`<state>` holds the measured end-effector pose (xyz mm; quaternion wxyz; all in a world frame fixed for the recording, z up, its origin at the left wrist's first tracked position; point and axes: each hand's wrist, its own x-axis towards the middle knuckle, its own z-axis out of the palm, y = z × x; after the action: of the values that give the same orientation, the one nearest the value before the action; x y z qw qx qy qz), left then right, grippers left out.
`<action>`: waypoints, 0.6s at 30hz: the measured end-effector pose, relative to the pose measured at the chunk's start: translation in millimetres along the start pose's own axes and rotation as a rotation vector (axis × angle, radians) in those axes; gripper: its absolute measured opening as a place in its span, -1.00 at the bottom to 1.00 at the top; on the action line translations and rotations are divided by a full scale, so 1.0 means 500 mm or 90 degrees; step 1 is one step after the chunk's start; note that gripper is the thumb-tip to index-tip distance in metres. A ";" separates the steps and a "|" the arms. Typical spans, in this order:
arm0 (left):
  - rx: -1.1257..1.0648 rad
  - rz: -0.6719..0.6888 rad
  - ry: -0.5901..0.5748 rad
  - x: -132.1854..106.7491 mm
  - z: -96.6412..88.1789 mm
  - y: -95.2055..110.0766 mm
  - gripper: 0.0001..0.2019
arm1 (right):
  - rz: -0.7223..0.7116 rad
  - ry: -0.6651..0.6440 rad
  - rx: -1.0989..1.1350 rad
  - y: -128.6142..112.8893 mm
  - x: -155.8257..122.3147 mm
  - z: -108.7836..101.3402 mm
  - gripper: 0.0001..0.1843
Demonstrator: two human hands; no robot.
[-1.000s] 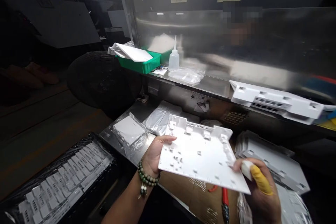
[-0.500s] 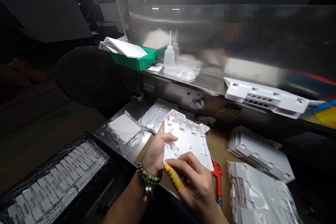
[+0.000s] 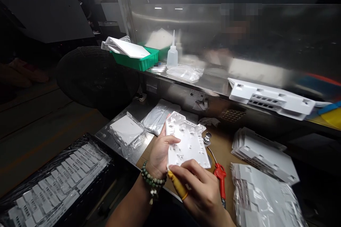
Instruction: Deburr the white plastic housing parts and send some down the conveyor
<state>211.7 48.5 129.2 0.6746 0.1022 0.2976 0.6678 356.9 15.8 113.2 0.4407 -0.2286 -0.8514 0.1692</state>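
Observation:
My left hand (image 3: 160, 152), with a beaded bracelet at the wrist, is closed on the left edge of a white plastic housing (image 3: 186, 145). Its thumb lies over the inner side, where moulded ribs and clips face up. At the housing's lower left corner, thumb and forefinger of my right hand (image 3: 198, 184) pinch the edge. A yellow finger cot (image 3: 178, 186) covers that thumb. Just right of the housing, on brown board, lies a red air gun (image 3: 220, 175) with a thin bent nozzle. Two small round metal pieces (image 3: 207, 137) are near the nozzle.
White housings (image 3: 263, 156) and bagged ones (image 3: 266, 198) are stacked at right. A bagged cover (image 3: 126, 129) lies left, above a tray of housings (image 3: 55, 184). The shelf carries a green bin (image 3: 144, 63), a squeeze bottle (image 3: 172, 58) and a vented housing (image 3: 271, 97).
The housing has turned and tilted slightly in my hands, its right edge shifting left, which uncovers the round metal pieces and the nozzle. Both hands keep their hold.

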 end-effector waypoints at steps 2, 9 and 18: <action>-0.004 -0.007 -0.003 0.004 -0.006 0.000 0.02 | -0.002 -0.028 -0.010 0.004 -0.003 -0.008 -0.79; 0.001 -0.002 0.004 0.008 -0.010 -0.004 0.04 | 0.012 0.020 -0.004 -0.001 0.010 0.007 -0.78; 0.007 -0.054 0.042 0.010 -0.057 0.060 -0.15 | 0.168 0.073 -0.020 0.091 -0.055 -0.113 -0.75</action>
<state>170.8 48.4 120.9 0.6916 0.0715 0.3274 0.6398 428.3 44.1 103.8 0.4588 -0.3547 -0.7900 0.1990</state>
